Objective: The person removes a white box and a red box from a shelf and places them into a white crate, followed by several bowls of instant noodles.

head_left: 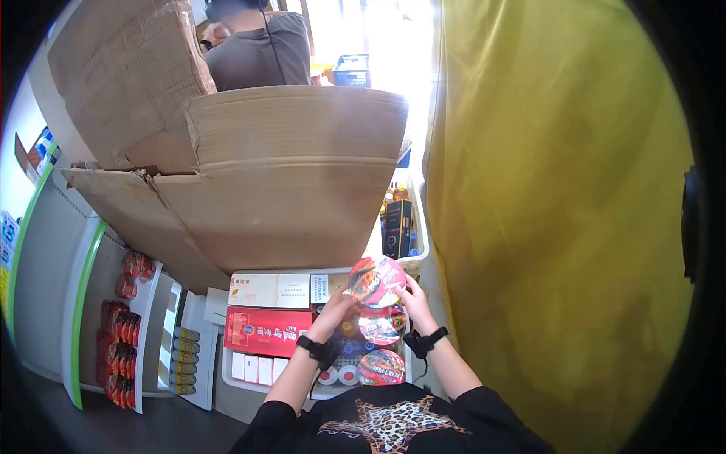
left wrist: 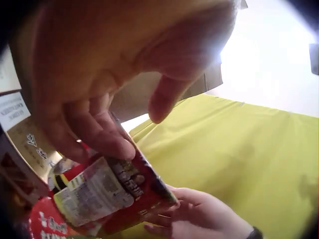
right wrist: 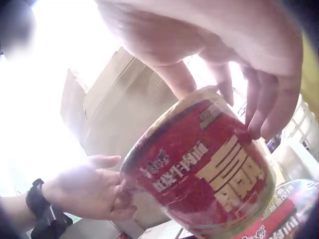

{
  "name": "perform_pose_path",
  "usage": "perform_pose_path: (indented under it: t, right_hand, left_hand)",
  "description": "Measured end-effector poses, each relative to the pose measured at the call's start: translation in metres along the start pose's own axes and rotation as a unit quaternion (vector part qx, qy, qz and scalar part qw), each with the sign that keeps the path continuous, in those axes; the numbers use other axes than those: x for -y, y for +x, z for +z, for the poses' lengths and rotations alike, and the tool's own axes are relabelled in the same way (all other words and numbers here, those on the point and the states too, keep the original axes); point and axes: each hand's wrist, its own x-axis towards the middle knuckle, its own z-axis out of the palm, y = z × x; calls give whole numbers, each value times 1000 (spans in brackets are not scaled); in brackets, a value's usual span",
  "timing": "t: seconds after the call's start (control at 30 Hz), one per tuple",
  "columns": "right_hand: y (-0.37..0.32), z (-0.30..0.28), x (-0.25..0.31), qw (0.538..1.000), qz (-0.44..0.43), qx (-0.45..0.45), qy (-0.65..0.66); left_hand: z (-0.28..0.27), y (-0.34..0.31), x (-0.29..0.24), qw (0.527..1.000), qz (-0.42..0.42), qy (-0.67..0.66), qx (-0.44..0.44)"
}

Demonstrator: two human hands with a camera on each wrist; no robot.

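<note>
A round red noodle cup [head_left: 377, 281] is tilted between both hands, its lid facing the head camera. My right hand [head_left: 418, 305] grips it at the rim, the thumb on the lid edge; in the right wrist view that hand [right wrist: 219, 45] spans the cup [right wrist: 204, 164] from above. On the other side, my left hand [head_left: 338, 312] touches the cup with its fingers. The left wrist view shows this hand [left wrist: 129, 64] with bent fingers against the labelled cup [left wrist: 94, 194] and the thumb held away. Two more cups [head_left: 382, 325] [head_left: 382, 367] lie below.
A white crate [head_left: 246, 382] holds a red box [head_left: 268, 331], pale boxes [head_left: 270, 289] and bottles. Behind stand tall cardboard [head_left: 295, 197] and another crate [head_left: 425, 242]. Shelves [head_left: 91, 303] with packets are at left, a yellow curtain [head_left: 552, 227] at right. A person [head_left: 261, 49] is beyond the cardboard.
</note>
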Motion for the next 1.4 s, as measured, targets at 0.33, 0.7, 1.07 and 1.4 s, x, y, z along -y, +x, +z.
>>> perform_pose_path:
  t: [0.33, 0.7, 1.07, 1.4]
  right_hand:
    - [4, 7, -4, 996, 70, -14, 46]
    - [-57, -17, -58, 993, 19, -47, -105]
    - [-110, -29, -65, 993, 66, -9, -94]
    - [-127, 45, -101, 954, 166, 196, -152]
  left_hand:
    - [4, 14, 20, 995, 6, -99, 29]
    - [3, 3, 48, 995, 14, -54, 85]
    - [-54, -117, 88, 986, -99, -72, -117]
    - [-67, -184, 78, 958, 9, -46, -282]
